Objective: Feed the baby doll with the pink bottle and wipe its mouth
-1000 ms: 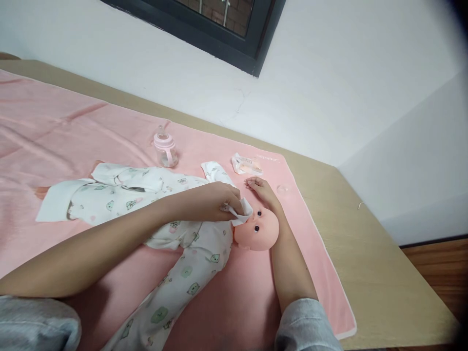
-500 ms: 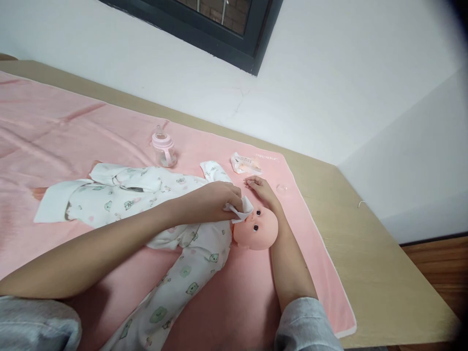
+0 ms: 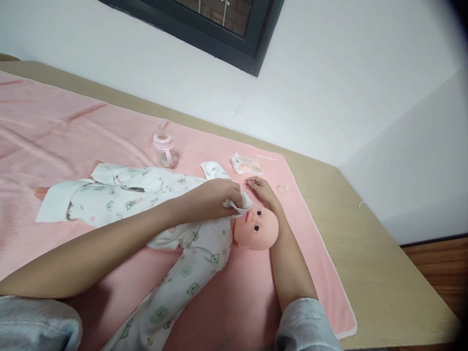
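Observation:
A baby doll [image 3: 256, 236] in a white printed sleepsuit [image 3: 186, 270] lies on its back, its head to the right. My left hand [image 3: 215, 199] is closed on a folded white tissue [image 3: 244, 204], held just above the doll's mouth and chin. The mouth and both eyes show. On the far side of the head, my right hand [image 3: 260, 189] rests on the blanket with its fingers loosely stretched out and nothing in them. My right forearm runs along the crown of the doll's head.
A pink blanket [image 3: 234, 302] covers much of the wooden table [image 3: 365, 263]. A pink-lidded baby bottle [image 3: 165, 150] stands beyond the doll. Near my right hand lie a small plastic packet [image 3: 245, 165] and a clear cap [image 3: 282, 189]. A white wall [image 3: 310, 97] rises behind.
My left hand has risen slightly and drawn back with the tissue, so the doll's mouth shows more. My right hand has stayed in place.

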`<act>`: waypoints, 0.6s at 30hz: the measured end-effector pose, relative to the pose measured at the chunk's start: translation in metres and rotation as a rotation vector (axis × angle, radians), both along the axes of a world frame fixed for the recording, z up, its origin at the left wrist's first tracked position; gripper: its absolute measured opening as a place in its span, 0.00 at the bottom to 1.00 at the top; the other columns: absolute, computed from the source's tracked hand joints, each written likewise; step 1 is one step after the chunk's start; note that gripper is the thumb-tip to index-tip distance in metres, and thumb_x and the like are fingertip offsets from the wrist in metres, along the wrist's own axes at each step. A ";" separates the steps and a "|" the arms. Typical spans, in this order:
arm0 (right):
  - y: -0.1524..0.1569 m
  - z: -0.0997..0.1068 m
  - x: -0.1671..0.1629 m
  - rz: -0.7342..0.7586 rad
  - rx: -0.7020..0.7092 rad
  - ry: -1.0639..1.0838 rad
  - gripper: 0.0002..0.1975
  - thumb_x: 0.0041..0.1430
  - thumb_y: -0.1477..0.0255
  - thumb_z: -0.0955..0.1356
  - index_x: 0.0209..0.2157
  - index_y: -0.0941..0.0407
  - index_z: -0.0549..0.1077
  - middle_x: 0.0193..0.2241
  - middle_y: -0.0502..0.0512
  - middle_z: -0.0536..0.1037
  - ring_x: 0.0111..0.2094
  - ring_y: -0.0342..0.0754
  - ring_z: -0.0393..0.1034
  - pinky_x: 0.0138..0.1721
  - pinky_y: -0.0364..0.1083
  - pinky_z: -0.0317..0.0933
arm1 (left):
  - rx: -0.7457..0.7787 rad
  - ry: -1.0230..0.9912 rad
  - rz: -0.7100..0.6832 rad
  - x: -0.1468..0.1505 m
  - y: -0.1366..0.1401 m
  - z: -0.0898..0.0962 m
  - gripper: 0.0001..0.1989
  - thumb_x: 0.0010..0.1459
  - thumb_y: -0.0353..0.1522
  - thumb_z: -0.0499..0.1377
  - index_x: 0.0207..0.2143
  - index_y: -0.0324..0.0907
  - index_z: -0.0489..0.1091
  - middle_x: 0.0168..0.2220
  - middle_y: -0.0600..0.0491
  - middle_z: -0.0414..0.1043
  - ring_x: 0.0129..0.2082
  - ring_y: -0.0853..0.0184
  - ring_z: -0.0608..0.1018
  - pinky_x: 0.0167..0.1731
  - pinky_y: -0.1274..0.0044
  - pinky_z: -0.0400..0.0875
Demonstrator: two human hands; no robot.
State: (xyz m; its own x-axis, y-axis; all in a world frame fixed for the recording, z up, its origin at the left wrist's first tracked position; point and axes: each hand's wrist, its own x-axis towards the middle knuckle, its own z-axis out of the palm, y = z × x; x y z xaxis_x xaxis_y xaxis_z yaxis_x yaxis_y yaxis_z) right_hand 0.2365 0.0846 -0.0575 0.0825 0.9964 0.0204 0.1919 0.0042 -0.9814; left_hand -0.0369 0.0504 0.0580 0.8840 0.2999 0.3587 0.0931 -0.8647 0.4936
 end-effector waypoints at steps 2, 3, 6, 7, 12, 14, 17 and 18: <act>0.000 -0.001 0.000 0.002 -0.001 -0.002 0.15 0.53 0.60 0.71 0.38 0.55 0.76 0.40 0.55 0.79 0.41 0.46 0.73 0.52 0.50 0.65 | 0.000 -0.005 -0.001 0.000 0.000 -0.001 0.05 0.56 0.25 0.62 0.29 0.40 0.76 0.30 0.55 0.70 0.31 0.69 0.74 0.33 0.79 0.62; 0.001 -0.001 0.001 0.003 -0.001 -0.003 0.15 0.53 0.60 0.71 0.38 0.55 0.76 0.40 0.55 0.80 0.41 0.46 0.73 0.52 0.50 0.65 | 0.001 -0.006 0.001 0.000 0.001 -0.002 0.04 0.56 0.25 0.62 0.30 0.40 0.76 0.30 0.55 0.71 0.31 0.69 0.74 0.33 0.79 0.62; 0.002 -0.002 0.001 0.004 0.001 -0.002 0.14 0.52 0.60 0.71 0.37 0.54 0.76 0.41 0.55 0.80 0.41 0.46 0.73 0.52 0.50 0.65 | 0.018 -0.007 0.026 0.001 0.001 -0.003 0.05 0.57 0.26 0.60 0.29 0.40 0.76 0.31 0.54 0.71 0.31 0.68 0.74 0.32 0.78 0.61; 0.002 -0.003 0.002 0.005 0.003 0.000 0.14 0.52 0.60 0.71 0.37 0.54 0.76 0.41 0.55 0.79 0.41 0.46 0.73 0.52 0.50 0.65 | 0.029 -0.006 0.036 0.002 0.001 -0.003 0.06 0.57 0.26 0.60 0.29 0.40 0.75 0.31 0.54 0.71 0.31 0.68 0.73 0.32 0.78 0.61; 0.002 -0.004 0.001 0.001 -0.004 0.023 0.15 0.51 0.60 0.72 0.37 0.54 0.76 0.41 0.55 0.79 0.41 0.45 0.73 0.52 0.49 0.65 | 0.079 0.028 0.066 0.003 0.001 -0.003 0.06 0.58 0.28 0.59 0.28 0.40 0.74 0.29 0.54 0.68 0.30 0.67 0.71 0.30 0.78 0.60; 0.001 -0.003 0.001 -0.003 -0.009 0.034 0.14 0.51 0.60 0.72 0.37 0.54 0.76 0.41 0.55 0.79 0.42 0.45 0.73 0.53 0.50 0.65 | 0.081 0.030 0.071 0.003 0.000 -0.003 0.06 0.59 0.28 0.59 0.29 0.40 0.74 0.29 0.54 0.68 0.30 0.67 0.71 0.30 0.78 0.59; 0.000 -0.001 0.000 -0.011 -0.018 0.048 0.14 0.51 0.61 0.71 0.37 0.54 0.76 0.40 0.54 0.79 0.42 0.46 0.73 0.54 0.50 0.64 | 0.057 0.002 0.071 0.003 -0.001 -0.002 0.06 0.60 0.27 0.58 0.33 0.41 0.76 0.32 0.53 0.71 0.33 0.67 0.73 0.32 0.78 0.61; 0.000 -0.001 -0.001 -0.014 -0.021 0.054 0.13 0.51 0.62 0.71 0.37 0.54 0.76 0.40 0.54 0.79 0.43 0.46 0.73 0.54 0.50 0.64 | 0.049 -0.003 0.069 0.003 -0.001 -0.002 0.07 0.60 0.26 0.58 0.34 0.41 0.77 0.33 0.52 0.72 0.34 0.67 0.73 0.33 0.78 0.61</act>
State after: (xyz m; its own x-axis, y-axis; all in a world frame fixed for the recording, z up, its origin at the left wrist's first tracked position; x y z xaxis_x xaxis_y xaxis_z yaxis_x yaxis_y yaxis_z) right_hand 0.2359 0.0841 -0.0586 0.0965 0.9953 -0.0051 0.1390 -0.0185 -0.9901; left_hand -0.0341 0.0489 0.0563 0.8608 0.3421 0.3768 0.1522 -0.8795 0.4508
